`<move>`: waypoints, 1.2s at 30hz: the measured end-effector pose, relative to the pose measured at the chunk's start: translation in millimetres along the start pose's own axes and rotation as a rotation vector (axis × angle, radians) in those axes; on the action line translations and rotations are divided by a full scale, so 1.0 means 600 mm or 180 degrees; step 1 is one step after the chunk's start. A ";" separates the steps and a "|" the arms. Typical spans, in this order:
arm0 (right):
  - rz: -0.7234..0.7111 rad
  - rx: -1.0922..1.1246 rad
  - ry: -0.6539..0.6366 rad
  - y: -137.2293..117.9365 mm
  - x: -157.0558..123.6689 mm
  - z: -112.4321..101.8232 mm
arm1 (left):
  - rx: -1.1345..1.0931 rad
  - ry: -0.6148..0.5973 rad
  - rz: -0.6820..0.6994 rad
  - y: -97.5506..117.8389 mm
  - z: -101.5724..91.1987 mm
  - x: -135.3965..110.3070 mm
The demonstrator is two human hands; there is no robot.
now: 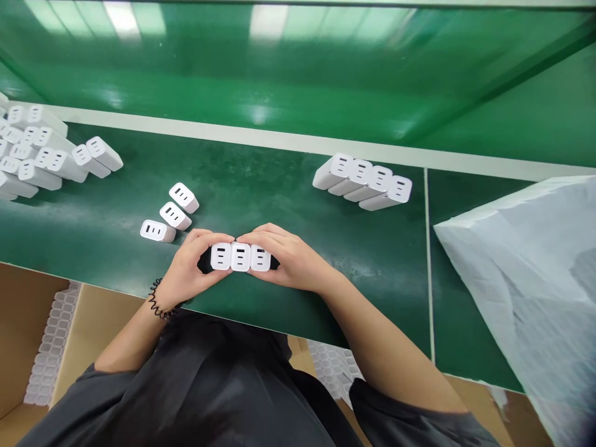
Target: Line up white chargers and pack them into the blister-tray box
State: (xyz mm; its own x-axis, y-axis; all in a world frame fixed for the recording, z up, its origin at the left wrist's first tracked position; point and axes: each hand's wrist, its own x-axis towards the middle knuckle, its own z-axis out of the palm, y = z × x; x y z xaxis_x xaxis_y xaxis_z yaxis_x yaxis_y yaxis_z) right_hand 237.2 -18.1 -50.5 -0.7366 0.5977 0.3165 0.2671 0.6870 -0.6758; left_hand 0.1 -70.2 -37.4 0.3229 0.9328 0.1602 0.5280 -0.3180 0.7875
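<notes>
Head view: you hold a row of three chargers (240,256) pressed side by side between both hands, just above the near part of the green table (261,186). Your left hand (189,270) clamps the left end and your right hand (291,264) the right end. The fingers curl over the top and the thumbs sit underneath, so both hands are closed on the row and neither is free.

The row's long axis runs left to right across your body. The three port faces, each with slots, point back toward you and slightly up. The bodies run away from you and are mostly hidden by your fingers. Something dark shows at each end of the row, and I cannot tell what it is.

These look like light, rigid plastic blocks with smooth, rather slippery skins. Only inward pressure from the two ends holds the row together, so the middle one could drop if you ease off. Grip on the flat end faces, with a finger across the top.

To your left, three loose chargers (176,215) lie on the table, well apart from a heap of chargers (37,155) at the far left. A row of four chargers (363,183) sits to the right, and a white sheet (526,279) lies beyond it.
</notes>
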 end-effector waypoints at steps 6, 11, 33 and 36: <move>-0.0332 -0.0304 0.0203 -0.002 0.003 0.001 | -0.0039 0.0021 0.0133 0.001 -0.002 0.001; -0.0476 -0.0358 0.0329 -0.003 0.004 0.004 | -0.0021 0.0108 0.0327 -0.002 -0.001 0.002; -0.0402 -0.0132 0.0305 -0.005 0.005 0.006 | -0.0039 0.0234 0.0391 -0.001 0.000 0.003; -0.0368 -0.0063 0.0313 -0.004 0.005 0.006 | -0.0054 0.0240 0.0363 0.001 -0.001 0.003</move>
State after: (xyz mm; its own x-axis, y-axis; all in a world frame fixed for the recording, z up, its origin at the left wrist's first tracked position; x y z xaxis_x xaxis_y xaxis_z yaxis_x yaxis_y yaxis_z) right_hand 232.1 -19.7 -50.3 -0.6989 0.5512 0.4558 0.1969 0.7609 -0.6183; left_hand 0.7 -68.8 -36.5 0.3198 0.9010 0.2930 0.4777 -0.4204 0.7714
